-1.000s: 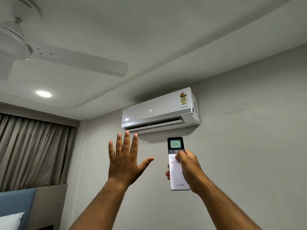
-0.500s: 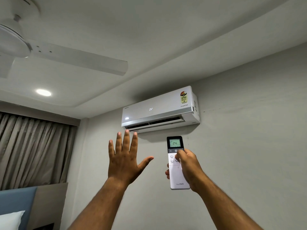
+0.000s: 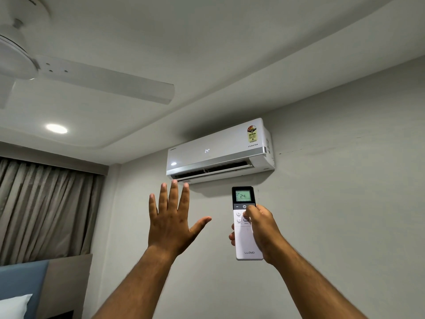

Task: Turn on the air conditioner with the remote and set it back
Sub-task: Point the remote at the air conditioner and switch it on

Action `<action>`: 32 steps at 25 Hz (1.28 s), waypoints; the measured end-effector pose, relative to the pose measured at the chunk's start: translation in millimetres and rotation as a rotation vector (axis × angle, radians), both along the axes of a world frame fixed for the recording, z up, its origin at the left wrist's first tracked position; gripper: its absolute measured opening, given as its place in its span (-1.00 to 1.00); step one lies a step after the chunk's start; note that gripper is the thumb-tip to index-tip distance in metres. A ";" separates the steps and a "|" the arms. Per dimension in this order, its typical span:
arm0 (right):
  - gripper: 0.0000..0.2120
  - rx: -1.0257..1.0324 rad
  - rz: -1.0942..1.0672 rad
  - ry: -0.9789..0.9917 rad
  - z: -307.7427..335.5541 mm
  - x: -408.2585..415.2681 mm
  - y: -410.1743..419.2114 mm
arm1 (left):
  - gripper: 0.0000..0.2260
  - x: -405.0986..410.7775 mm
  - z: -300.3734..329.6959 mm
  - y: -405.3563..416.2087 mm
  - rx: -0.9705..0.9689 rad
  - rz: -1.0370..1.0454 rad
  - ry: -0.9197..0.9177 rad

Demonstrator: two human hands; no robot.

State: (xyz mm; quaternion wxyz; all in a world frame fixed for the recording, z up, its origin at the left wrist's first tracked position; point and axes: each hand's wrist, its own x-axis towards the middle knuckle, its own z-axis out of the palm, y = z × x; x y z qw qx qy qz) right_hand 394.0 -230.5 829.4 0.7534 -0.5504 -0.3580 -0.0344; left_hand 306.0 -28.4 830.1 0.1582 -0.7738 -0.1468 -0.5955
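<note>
A white air conditioner [image 3: 218,150] hangs high on the grey wall, its front showing "24" and its lower flap open. My right hand [image 3: 262,229] grips a white remote [image 3: 245,240] upright below the unit's right half. The thumb rests near the power button, and the remote's green screen reads 24. My left hand [image 3: 171,221] is raised flat with fingers spread, its fingertips just under the unit's left end. It holds nothing.
A white ceiling fan [image 3: 76,77] hangs at the upper left, with a round ceiling light [image 3: 56,128] below it. Beige curtains [image 3: 43,210] cover the left wall. A blue headboard [image 3: 21,279] and a white pillow [image 3: 12,306] sit at the lower left.
The air conditioner's lower flap has opened a little wider. Both hands stay almost where they were, with the remote still held up.
</note>
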 end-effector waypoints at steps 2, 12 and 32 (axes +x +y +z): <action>-0.88 0.003 0.001 0.000 0.9 -0.9 -0.5 | -0.12 -0.9 0.5 0.6 0.002 0.000 0.001; -0.87 -0.007 -0.011 -0.013 -0.2 -1.9 -1.8 | -0.11 -1.5 -2.0 4.4 0.009 0.006 0.012; -0.82 0.002 -0.014 -0.011 -3.5 6.5 1.9 | -0.12 -3.0 -5.3 3.9 -0.008 0.006 0.010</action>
